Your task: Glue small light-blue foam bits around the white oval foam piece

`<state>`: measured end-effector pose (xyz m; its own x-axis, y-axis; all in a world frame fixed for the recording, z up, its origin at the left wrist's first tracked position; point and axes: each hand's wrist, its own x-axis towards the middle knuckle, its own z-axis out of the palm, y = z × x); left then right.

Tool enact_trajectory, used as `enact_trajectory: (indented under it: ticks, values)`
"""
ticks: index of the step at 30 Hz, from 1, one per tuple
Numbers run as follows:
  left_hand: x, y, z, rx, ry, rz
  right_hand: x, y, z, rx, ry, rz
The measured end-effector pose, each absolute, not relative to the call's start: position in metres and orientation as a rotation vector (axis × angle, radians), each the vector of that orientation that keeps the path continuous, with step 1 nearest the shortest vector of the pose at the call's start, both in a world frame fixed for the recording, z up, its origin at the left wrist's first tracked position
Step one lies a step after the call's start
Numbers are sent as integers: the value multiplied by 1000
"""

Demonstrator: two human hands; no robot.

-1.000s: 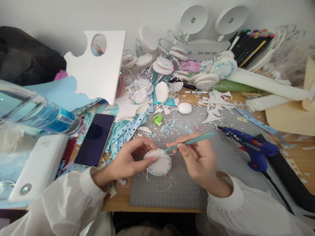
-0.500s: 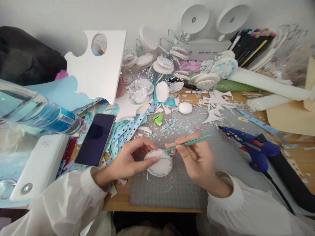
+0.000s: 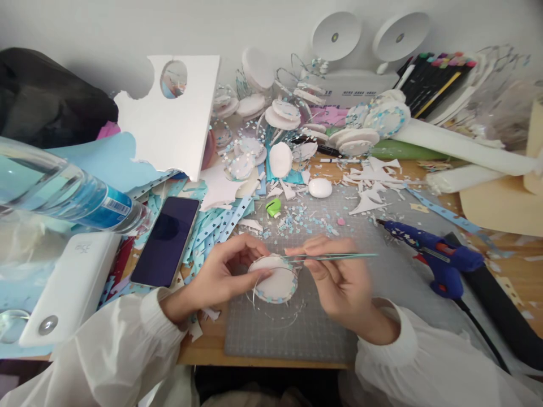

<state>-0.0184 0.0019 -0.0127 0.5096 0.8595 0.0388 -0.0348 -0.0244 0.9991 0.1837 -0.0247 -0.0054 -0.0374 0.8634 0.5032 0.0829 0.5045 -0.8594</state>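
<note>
Gripping left hand: The left hand (image 3: 224, 271) was closed on the left side of the white disc (image 3: 275, 282), thumb laid across its face, fingers curled at its far rim.
Right hand: The right hand (image 3: 345, 277) was closed on the tweezers (image 3: 354, 256), pinched between thumb and fingers to the right of the disc.
Tweezers: Lay nearly level, tips at the disc's far right rim; tip contact could not be told.
Forearms: Angled inward toward the disc from either side of its near edge, in white sleeves (image 3: 119, 336).
White disc: Was held tilted above the cutting mat (image 3: 292, 342), blue and white pieces along its rim.
Phone: The phone (image 3: 165, 240) lay left of the disc.
Glue gun: The glue gun (image 3: 432, 249) lay right of the disc.
</note>
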Motion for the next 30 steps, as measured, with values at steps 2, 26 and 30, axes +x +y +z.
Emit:
enact_trajectory:
  ticks: [2,26,30]
  values:
    - [-18,2,-12,1391,768,848,184,-24,-4,-844,-1516,741]
    - [-22,5,-12,1201,738,864,186,-12,-12,-939,-1075,1297]
    - [-22,5,-11,1188,726,874,187,-16,-10,-925,-1110,1236]
